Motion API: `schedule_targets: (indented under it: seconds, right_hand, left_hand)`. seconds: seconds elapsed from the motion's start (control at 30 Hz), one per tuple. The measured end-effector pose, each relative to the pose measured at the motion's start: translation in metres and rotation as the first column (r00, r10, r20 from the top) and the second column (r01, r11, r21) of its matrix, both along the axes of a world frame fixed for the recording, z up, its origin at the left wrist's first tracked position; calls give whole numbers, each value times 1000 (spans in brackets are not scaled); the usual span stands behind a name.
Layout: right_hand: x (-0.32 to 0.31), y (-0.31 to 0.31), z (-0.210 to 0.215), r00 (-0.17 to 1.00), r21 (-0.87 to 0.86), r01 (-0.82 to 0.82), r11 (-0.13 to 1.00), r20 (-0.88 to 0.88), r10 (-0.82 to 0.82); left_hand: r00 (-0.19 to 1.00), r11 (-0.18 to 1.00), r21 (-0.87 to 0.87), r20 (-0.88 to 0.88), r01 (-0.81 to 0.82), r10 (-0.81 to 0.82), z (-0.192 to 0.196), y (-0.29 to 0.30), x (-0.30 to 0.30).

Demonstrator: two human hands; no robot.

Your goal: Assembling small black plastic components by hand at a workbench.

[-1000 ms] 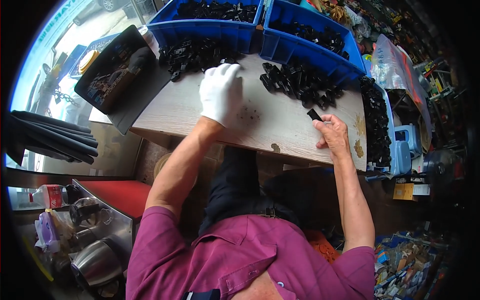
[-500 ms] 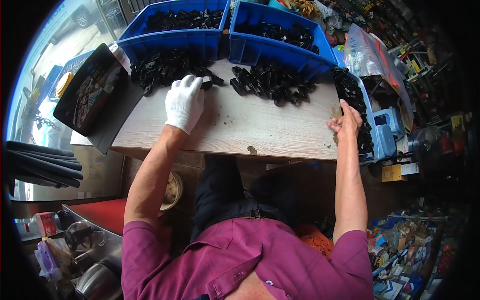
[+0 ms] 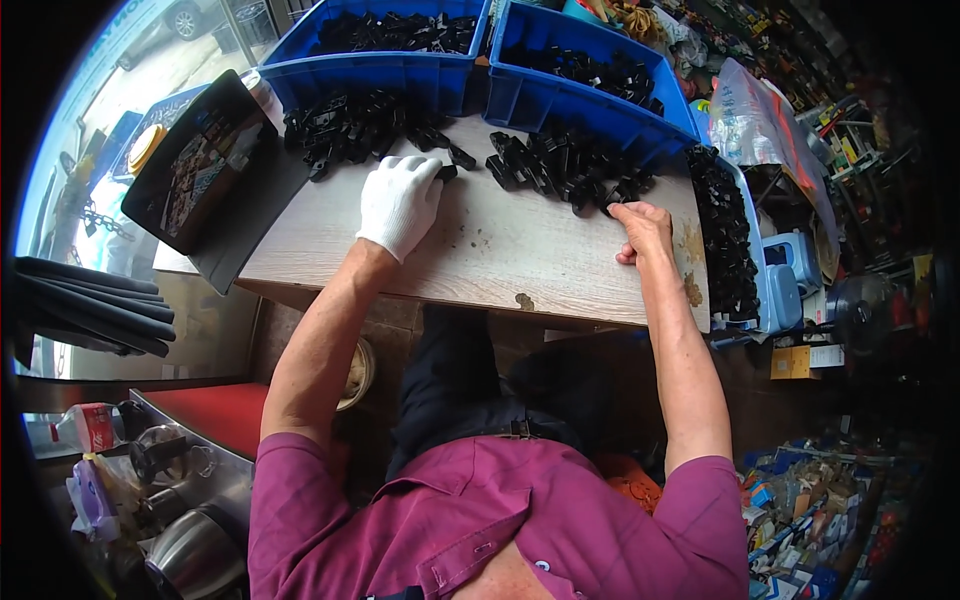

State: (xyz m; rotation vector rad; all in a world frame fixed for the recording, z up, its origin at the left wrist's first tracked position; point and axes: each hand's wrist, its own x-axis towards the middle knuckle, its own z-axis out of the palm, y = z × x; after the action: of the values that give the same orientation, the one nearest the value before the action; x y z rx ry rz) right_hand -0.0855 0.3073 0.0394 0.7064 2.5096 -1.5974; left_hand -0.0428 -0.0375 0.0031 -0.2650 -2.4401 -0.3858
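Note:
My left hand (image 3: 400,200), in a white glove, lies palm down on the wooden table (image 3: 520,260). Its fingertips close on a small black plastic part (image 3: 447,172) at the edge of the left pile of black parts (image 3: 350,125). My bare right hand (image 3: 640,228) pinches another black part (image 3: 608,208) at the near rim of the middle pile (image 3: 565,165). A third pile of black parts (image 3: 725,240) runs along the table's right edge.
Two blue bins (image 3: 380,75) (image 3: 560,95) filled with black parts stand along the table's back. A dark tray (image 3: 205,170) leans at the left corner. Metal pots (image 3: 190,540) stand at the lower left, cluttered shelves at the right.
My right hand has moved from the table's right edge to the middle pile. My gloved left hand has reached forward to the left pile.

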Motion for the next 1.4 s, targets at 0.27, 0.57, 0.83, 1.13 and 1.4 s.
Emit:
schedule_targets:
  seconds: [0.27,0.57,0.83,1.13,1.4]
  right_hand:
    - [6,3,-3,998,38,-40,998,-46,42]
    - [36,7,9,991,-70,-133,989,-35,131]
    - [43,-2,11,978,52,-203,978,-38,205]
    - [61,-18,5,906,-55,-422,905,7,423]
    - [66,-20,5,893,-52,-449,892,-40,447]
  left_hand:
    - [999,994,98,-22,41,-39,1,3,0]
    - [979,969,146,-8,201,-202,-1,7,11]
    - [929,844,411,-17,343,-369,8,61,37]
    - [870,799,364,-74,478,-487,9,111,24]
    - [742,754,142,134,641,-656,14,123,4]
